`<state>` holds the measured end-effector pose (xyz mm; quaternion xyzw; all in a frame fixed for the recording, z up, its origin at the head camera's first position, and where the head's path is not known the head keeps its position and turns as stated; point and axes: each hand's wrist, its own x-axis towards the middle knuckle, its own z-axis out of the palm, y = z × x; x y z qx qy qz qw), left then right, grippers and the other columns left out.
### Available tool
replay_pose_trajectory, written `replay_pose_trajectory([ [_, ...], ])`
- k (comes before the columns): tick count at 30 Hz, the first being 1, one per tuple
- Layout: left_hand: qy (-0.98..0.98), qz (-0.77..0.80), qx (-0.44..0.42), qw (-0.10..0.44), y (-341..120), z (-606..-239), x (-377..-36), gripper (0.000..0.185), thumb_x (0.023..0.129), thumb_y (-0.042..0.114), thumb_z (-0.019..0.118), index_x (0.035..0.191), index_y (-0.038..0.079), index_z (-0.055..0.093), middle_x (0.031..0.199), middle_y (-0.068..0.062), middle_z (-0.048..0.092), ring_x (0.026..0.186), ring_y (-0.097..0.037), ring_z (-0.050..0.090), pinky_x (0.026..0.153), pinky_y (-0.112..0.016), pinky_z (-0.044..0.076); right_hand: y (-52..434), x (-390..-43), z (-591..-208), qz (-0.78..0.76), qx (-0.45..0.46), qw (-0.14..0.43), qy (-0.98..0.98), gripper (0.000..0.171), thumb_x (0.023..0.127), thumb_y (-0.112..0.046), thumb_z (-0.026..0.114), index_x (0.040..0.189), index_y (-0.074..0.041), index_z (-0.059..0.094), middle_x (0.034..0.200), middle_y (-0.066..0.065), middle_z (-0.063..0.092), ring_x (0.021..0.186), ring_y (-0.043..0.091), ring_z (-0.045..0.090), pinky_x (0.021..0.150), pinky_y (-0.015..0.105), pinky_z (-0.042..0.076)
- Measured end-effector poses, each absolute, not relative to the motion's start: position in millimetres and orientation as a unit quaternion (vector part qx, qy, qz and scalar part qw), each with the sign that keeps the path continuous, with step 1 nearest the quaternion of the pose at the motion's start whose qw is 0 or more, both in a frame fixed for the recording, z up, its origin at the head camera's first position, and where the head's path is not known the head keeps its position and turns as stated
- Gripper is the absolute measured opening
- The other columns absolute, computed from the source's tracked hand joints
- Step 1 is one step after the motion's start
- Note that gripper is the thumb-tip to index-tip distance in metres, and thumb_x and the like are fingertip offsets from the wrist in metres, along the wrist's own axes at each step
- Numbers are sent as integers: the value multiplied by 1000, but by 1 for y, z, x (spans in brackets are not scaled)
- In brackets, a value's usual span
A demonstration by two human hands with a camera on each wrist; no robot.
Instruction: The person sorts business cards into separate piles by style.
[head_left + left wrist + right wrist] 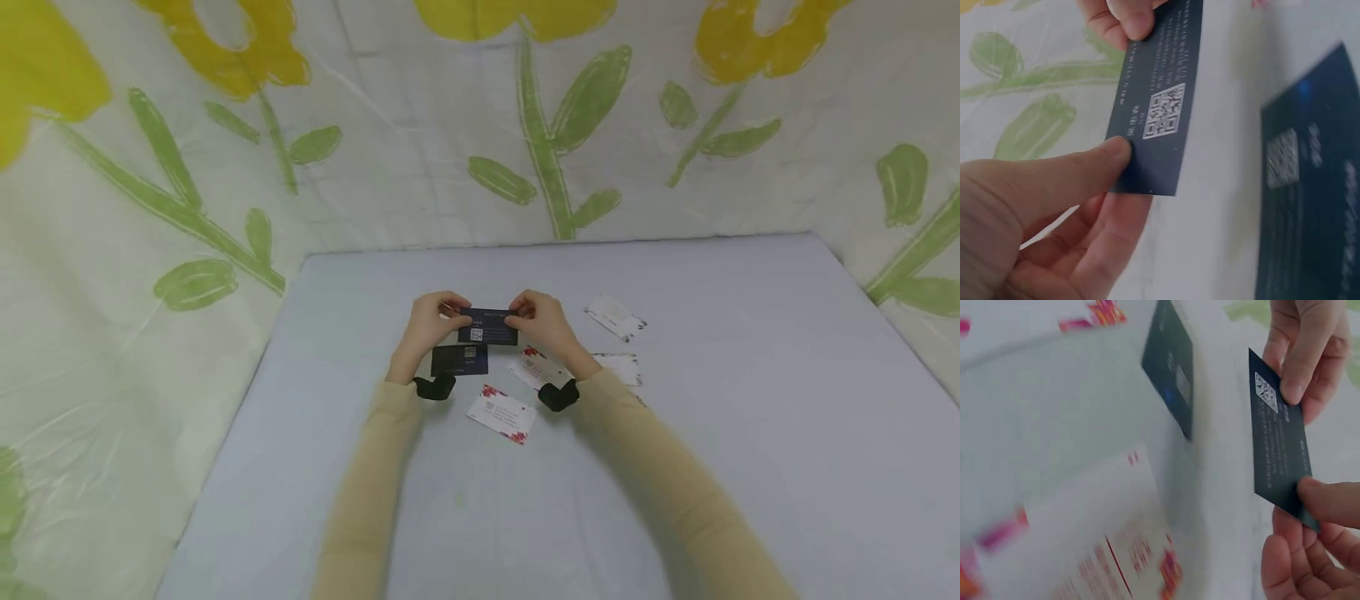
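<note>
A dark navy business card [489,327] with a white QR code is held up between both hands, raised off the table. My left hand [433,323] pinches its left end, thumb on the printed face and fingers behind. At the other end, my right hand [546,322] pinches it the same way. The left wrist view shows the card [1159,106] tilted, with the left thumb pressing near its corner. Just below it on the table lies a second dark card [459,360], also bearing a QR code. Both thumbs show in the right wrist view on the held card [1277,437].
A white card with red flowers [502,413] lies nearest the front. Another red-flowered card [542,368] is partly covered by the right wrist. Two white cards with dark-patterned edges [615,317] [622,368] lie to the right. A flowered cloth [420,167] hangs behind the pale table [750,375].
</note>
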<state>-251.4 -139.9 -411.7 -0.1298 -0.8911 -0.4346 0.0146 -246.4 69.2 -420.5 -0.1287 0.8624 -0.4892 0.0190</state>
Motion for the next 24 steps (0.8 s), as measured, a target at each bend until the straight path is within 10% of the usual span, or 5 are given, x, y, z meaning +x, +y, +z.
replay_pose_trajectory([
  [24,-920,-390,-33,-21,-170,-435,-223,19,74,-3,72,90,-8,63,80,-15,60,71,-22,57,65,-28,47,16,-237,-439,-321,-204,75,922,11,85,-9,65,88,-1,58,81,7,53,75,18,48,66,29,41],
])
